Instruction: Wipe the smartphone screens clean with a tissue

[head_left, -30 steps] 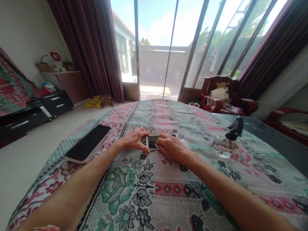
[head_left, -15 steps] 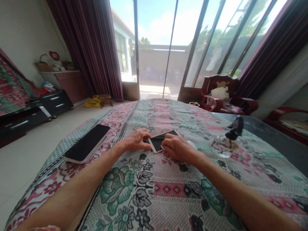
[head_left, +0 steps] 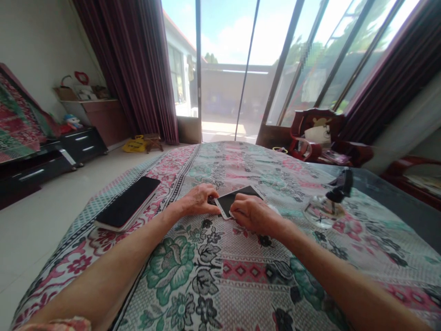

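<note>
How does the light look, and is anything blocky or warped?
Head view: daylight washes out the glass door, leaving the curtain dark; head view: a blocky patch covers part of the right window, whose frames slant, probably wide-lens stretch; head view: the white phone shows clearly enough.

"What sort of place are you in?"

"A home, I'd say: a flowered cloth (head_left: 248, 250) spreads before me, and a long purple curtain (head_left: 134, 69) hangs beside the glass doors (head_left: 227, 96)."

"What else tells you?"

"I see a wooden armchair (head_left: 336, 126) with things piled on its seat, a toy figure (head_left: 72, 122) on a black cabinet (head_left: 82, 143) and a red heart ornament (head_left: 81, 78)."
</note>
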Available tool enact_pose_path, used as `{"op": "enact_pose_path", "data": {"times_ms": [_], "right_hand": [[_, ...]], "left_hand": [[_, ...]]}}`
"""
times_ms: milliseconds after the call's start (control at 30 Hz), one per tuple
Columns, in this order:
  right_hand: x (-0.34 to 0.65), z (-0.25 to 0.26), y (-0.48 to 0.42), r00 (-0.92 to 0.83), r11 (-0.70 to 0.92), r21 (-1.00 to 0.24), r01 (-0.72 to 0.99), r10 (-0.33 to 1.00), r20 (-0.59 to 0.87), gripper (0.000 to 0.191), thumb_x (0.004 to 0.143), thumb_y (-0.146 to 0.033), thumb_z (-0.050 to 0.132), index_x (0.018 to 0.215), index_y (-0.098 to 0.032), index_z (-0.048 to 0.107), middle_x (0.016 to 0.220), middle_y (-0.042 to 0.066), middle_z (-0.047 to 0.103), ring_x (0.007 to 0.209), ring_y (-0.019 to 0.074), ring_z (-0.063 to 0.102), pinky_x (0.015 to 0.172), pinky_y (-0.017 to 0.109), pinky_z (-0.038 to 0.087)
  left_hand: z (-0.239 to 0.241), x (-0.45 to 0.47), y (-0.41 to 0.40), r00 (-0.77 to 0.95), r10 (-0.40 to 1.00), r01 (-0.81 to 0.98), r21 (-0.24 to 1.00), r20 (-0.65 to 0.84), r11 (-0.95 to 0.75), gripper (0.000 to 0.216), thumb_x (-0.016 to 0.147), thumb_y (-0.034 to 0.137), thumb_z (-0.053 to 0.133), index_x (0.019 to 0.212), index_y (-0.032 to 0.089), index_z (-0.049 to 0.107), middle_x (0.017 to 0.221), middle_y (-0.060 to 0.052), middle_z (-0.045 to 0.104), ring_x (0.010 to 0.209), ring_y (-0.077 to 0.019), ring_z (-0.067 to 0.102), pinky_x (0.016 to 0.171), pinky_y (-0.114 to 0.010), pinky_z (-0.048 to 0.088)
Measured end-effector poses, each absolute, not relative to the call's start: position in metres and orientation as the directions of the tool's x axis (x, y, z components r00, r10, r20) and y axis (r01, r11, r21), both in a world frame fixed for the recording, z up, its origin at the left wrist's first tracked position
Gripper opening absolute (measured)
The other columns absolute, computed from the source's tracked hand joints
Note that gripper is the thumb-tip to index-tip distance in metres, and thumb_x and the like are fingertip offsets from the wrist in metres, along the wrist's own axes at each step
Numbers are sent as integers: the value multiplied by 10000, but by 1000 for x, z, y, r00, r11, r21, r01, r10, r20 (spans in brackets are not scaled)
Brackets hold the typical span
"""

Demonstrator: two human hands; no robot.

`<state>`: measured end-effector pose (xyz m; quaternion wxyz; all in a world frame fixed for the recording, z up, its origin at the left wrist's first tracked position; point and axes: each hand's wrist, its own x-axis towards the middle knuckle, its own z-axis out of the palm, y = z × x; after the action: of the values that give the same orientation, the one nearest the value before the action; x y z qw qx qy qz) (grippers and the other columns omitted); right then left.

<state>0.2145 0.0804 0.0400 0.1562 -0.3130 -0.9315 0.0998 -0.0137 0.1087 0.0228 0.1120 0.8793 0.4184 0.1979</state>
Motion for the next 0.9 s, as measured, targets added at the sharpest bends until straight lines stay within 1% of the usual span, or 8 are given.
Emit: {"op": "enact_pose_path", "data": {"times_ms": [67,133,267,367,500,600,767,900], "right_hand": [[211,41,78,-795,808,-329,490,568,212,208,854,-182,500,731,-176,668,755,14,567,639,91,471,616,237,338],[215,43,81,-768,790,-378,483,590,249,200,847,-195,504,767,-185,686,751,16,588,642,98,495,628,243,360],[246,50,104,-426,582,-461,670,810,403,189,804,-252,533,761,-170,699,778,52,642,687,143,553,674,289,408],[268,53,118,-222,339,-601,724,939,263,171,757,-276,565,739,-171,698,696,41,651,612,140,539,607,290,400],[269,50,117,-220,128,-815,565,975,1,197,726,-357,621,731,-172,688,600,22,612,495,103,456,485,259,346],[258,46,112,-237,29,-903,428,968,-81,218,692,-389,664,721,-174,675,628,27,615,504,98,459,476,250,351],[244,38,108,-298,95,-974,206,954,30,251,662,-426,706,744,-190,677,716,36,643,617,123,531,565,262,427],[238,27,108,-294,143,-987,77,949,115,337,651,-484,717,811,-189,686,702,21,638,616,125,538,560,261,434]], "left_hand": [[22,-13,108,574,777,685,367,260,-629,313,670,388,764,874,171,669,861,-32,590,853,-202,559,780,-310,437],[21,-12,108,583,769,681,360,261,-638,308,676,396,759,859,166,668,859,-35,585,847,-201,556,772,-306,434],[22,-10,108,585,776,693,352,235,-629,306,675,410,753,841,168,669,854,-34,577,816,-196,549,730,-298,427],[25,-9,107,580,786,703,356,213,-615,302,671,409,752,827,164,668,844,-33,572,800,-190,544,711,-289,421],[28,-8,105,579,789,711,348,204,-611,284,676,406,738,806,164,665,840,-35,568,803,-193,538,712,-291,417],[30,-7,103,588,784,703,351,201,-618,262,680,390,729,804,169,664,845,-34,566,805,-190,539,715,-289,418],[33,-5,99,669,723,628,389,172,-674,238,680,375,737,817,191,675,894,-29,581,823,-176,550,749,-278,427],[36,-7,99,703,694,585,428,157,-689,256,673,396,761,830,207,690,925,-26,596,841,-172,562,777,-278,432]]}}
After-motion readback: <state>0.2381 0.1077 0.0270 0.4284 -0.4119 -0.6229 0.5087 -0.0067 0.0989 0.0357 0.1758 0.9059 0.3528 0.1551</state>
